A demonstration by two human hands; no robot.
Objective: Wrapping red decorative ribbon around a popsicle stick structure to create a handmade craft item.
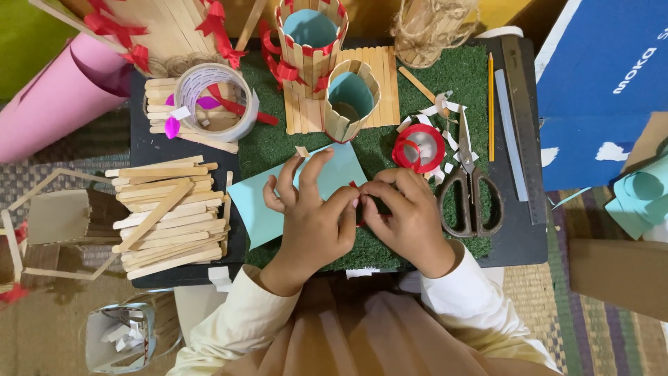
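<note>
Left hand (313, 219) and right hand (407, 216) meet fingertip to fingertip, both pinched shut on 1 small red ribbon piece (353, 185); left hand's other fingers fan out. Ribbon sits over the green turf mat (278, 150), at the edge of the light blue paper sheet (261, 205). Just right: scissors (470, 188), red ribbon spool (419, 148). Left: craft stick pile (170, 216).
</note>
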